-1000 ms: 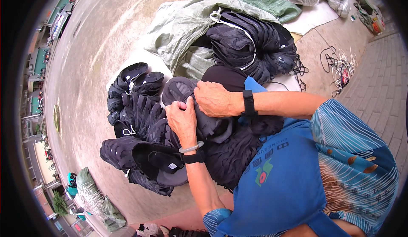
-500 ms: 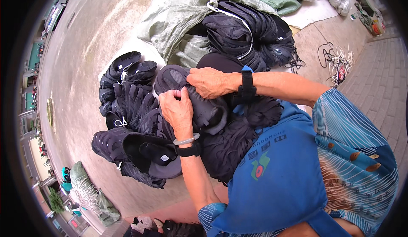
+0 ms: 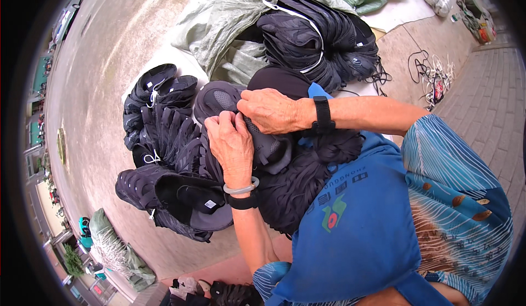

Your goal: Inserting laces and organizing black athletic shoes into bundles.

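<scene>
A dark grey mesh shoe (image 3: 216, 98) lies in front of me on my lap, its toe pointing away. My left hand (image 3: 230, 141) grips it at the lacing opening, with fingers bent and pressed together. Just to the right, my right hand (image 3: 268, 110) pinches at the same spot; whatever its fingertips hold is hidden. The two hands almost touch. Below them, a thick bundle of black shoelaces (image 3: 334, 152) spreads over my blue apron (image 3: 356, 207). A dark rounded piece (image 3: 279, 81) shows behind my right hand.
Strings of black shoes (image 3: 167, 136), tied with white cord, lie left of my hands. A larger tied bundle (image 3: 320, 37) sits beyond in a pale green woven sack (image 3: 219, 26). Loose cords (image 3: 438, 81) lie on the ground at right. More shoes (image 3: 235, 294) show at the bottom edge.
My right wrist has turned slightly and its fingers have shifted a little left. My left fingers have bent closer in over the shoe. The whole view has drifted slightly.
</scene>
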Demonstrator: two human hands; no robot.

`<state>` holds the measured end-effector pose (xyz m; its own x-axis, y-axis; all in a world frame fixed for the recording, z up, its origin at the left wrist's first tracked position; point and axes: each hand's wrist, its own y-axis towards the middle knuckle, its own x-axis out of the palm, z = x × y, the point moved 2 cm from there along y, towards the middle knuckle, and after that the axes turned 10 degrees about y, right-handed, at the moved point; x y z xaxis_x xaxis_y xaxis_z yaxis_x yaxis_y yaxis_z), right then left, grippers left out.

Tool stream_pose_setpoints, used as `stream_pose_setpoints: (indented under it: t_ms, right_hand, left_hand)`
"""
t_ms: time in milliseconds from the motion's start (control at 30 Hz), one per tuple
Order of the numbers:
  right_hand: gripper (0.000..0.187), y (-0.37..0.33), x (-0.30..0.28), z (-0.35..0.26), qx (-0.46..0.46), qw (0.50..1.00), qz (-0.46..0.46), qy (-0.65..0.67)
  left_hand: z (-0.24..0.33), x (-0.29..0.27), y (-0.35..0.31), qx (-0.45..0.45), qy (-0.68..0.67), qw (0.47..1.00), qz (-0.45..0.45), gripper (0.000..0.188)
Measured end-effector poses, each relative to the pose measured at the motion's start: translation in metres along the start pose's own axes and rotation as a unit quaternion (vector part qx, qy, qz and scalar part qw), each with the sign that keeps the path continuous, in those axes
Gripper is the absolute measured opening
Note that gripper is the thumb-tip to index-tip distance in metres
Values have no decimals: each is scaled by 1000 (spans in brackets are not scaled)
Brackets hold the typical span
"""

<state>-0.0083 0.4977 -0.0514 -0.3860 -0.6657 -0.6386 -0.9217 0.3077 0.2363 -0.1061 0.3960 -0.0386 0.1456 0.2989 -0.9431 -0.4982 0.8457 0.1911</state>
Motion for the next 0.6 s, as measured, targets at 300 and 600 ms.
stream_pose_setpoints:
  t_ms: [300, 600]
  right_hand:
    - [15, 26, -40, 4, -38, 992, -115, -34]
    - [17, 30, -23, 23, 32, 990, -139, 15]
  left_hand:
    - [-52, -5, 0, -132, -256, 952, -104, 16]
    - [-15, -14, -3, -26, -60, 998, -11, 16]
